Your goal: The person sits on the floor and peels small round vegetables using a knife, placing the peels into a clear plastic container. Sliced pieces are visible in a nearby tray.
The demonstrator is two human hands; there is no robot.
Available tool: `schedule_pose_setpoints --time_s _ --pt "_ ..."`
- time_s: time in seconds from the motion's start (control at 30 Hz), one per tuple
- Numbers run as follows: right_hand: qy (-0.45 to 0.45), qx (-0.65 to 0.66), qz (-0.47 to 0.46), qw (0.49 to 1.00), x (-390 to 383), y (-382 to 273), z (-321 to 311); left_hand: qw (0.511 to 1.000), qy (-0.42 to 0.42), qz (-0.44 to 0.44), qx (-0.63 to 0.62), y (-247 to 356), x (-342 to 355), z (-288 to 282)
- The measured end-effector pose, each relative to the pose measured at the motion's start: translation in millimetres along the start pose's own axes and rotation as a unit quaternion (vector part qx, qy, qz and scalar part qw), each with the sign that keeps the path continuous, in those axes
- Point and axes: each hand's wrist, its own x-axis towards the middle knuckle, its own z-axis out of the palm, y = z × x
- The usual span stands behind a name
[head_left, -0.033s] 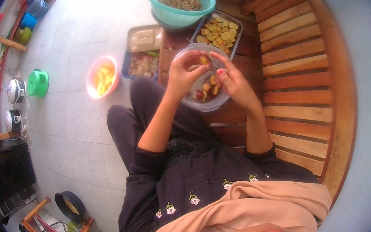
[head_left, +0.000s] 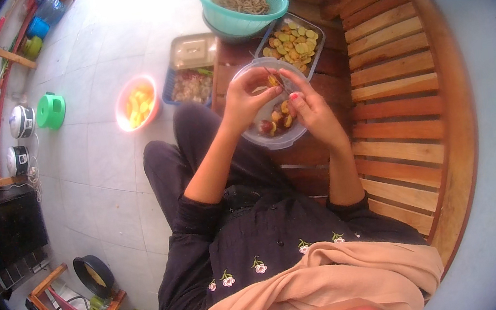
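Note:
My left hand is closed, pinching a small yellow-brown piece of food over a clear plastic bowl. Beside it, my right hand is closed on a thin, dark, skewer-like stick that runs up to the piece; whether it passes through the piece I cannot tell. One fingernail on my right hand is red. Inside the bowl are several reddish-brown and yellow pieces. The hands partly cover the bowl's rim and contents.
Behind the bowl stand a tray of yellow slices and a turquoise colander of grey-brown strands. Left of them are a blue container and an orange bowl with yellow chunks. A slatted wooden backrest rises at right.

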Motion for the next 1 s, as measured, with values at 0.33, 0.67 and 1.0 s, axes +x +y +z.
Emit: schedule_pose_setpoints --time_s 0.33,0.67,1.0 --pt "0.118 -0.104 -0.012 0.988 12 11 3 1.000 0.015 0.005 0.014 7 -2 1" --pt "0.133 -0.109 0.048 0.984 10 19 2 0.997 0.056 -0.012 -0.042 1 -2 -2" --pt "0.098 -0.073 -0.030 0.992 5 8 24 0.997 0.068 0.022 0.010 -3 2 -1"
